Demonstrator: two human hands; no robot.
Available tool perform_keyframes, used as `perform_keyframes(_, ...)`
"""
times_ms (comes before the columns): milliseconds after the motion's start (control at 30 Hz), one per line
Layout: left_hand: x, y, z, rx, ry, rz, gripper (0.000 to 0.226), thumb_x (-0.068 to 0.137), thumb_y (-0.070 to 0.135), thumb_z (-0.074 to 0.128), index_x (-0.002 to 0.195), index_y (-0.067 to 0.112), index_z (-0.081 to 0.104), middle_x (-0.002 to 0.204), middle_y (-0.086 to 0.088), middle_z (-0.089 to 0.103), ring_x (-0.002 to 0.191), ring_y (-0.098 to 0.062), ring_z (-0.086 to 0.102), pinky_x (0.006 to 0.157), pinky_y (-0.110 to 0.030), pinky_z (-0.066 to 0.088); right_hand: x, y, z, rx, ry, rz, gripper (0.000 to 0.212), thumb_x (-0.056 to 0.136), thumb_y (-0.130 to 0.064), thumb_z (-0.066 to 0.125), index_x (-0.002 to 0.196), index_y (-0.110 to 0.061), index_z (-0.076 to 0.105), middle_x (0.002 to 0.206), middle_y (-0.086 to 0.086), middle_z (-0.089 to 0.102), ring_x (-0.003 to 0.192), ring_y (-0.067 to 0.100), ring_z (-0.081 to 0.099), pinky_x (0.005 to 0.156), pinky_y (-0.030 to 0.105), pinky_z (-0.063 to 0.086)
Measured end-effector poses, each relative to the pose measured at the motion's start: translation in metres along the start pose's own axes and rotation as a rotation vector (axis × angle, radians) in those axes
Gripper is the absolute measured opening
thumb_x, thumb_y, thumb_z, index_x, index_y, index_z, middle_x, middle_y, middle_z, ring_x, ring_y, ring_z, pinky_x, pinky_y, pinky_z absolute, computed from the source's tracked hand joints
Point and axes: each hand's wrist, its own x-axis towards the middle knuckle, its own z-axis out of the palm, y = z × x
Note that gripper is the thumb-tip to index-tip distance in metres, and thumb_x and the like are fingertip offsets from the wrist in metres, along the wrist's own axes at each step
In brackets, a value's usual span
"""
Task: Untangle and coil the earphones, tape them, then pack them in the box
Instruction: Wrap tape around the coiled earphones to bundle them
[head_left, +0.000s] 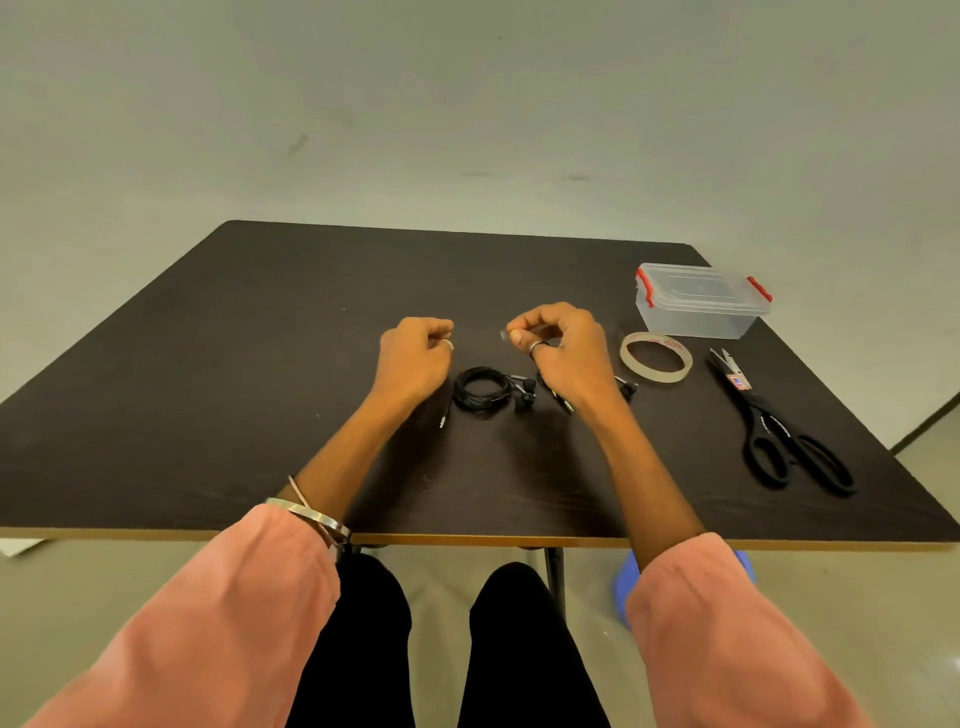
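A coiled pair of black earphones (485, 388) lies on the dark table (260, 364) between my two wrists, its jack (443, 420) sticking out to the left. A second black earphone set (626, 388) lies mostly hidden under my right wrist. My right hand (563, 345) is raised above them and pinches a small clear piece of tape (505, 335) between thumb and forefinger. My left hand (415, 353) hovers to the left with fingers curled; whether it holds the tape's other end cannot be made out. The tape roll (655, 357) lies flat to the right.
A clear plastic box (698, 306) with red clips, lid on, stands at the back right. Black scissors (789, 441) and a small thread snipper (730, 369) lie along the right side. The table's front edge runs just above my knees.
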Motion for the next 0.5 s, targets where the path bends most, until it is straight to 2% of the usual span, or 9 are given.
perform_keyframes(100, -0.003, -0.007, 0.002, 0.193, -0.015, 0.003, 0.021, 0.090, 0.033, 0.059, 0.102, 0.024, 0.074, 0.101, 0.001, 0.072, 0.102, -0.023, 0.062, 0.095, -0.043, 0.047, 0.004, 0.003, 0.007, 0.006, -0.076, 0.003, 0.031, 0.083, -0.005, 0.069, 0.108, -0.022, 0.068, 0.105, 0.004, 0.063, 0.086, 0.017, 0.063, 0.074, 0.011, 0.047)
perform_keyframes(200, -0.007, -0.006, 0.012, 0.458, -0.054, 0.033, 0.030, 0.083, 0.053, 0.062, 0.097, 0.030, 0.074, 0.099, -0.001, 0.069, 0.110, -0.030, 0.054, 0.090, -0.046, 0.043, 0.005, 0.004, 0.015, -0.047, -0.163, -0.020, 0.053, 0.081, 0.000, 0.069, 0.127, -0.025, 0.057, 0.107, 0.005, 0.059, 0.089, 0.018, 0.061, 0.076, 0.015, 0.051)
perform_keyframes(300, -0.009, -0.003, 0.020, 0.579, -0.020, 0.076, 0.029, 0.083, 0.046, 0.066, 0.104, 0.026, 0.073, 0.107, -0.005, 0.064, 0.112, -0.031, 0.051, 0.088, -0.046, 0.042, 0.005, 0.005, 0.026, -0.157, -0.280, -0.022, 0.070, 0.081, 0.002, 0.068, 0.140, -0.025, 0.042, 0.111, 0.005, 0.054, 0.094, 0.021, 0.058, 0.086, 0.032, 0.053)
perform_keyframes(400, -0.007, -0.004, 0.023, 0.508, 0.012, 0.118, 0.019, 0.085, 0.031, 0.066, 0.101, 0.023, 0.074, 0.102, -0.005, 0.069, 0.102, -0.028, 0.059, 0.085, -0.045, 0.049, 0.004, 0.010, 0.035, -0.304, -0.338, -0.064, 0.081, 0.080, 0.002, 0.066, 0.145, -0.029, 0.030, 0.118, 0.008, 0.055, 0.102, 0.020, 0.056, 0.090, 0.037, 0.051)
perform_keyframes(500, -0.005, -0.009, 0.021, 0.400, -0.030, 0.183, 0.016, 0.087, 0.022, 0.064, 0.100, 0.017, 0.073, 0.095, -0.005, 0.072, 0.093, -0.024, 0.065, 0.082, -0.043, 0.053, 0.004, 0.014, 0.039, -0.285, -0.289, -0.074, 0.077, 0.080, 0.006, 0.063, 0.143, -0.026, 0.033, 0.111, 0.008, 0.057, 0.098, 0.019, 0.058, 0.088, 0.039, 0.052)
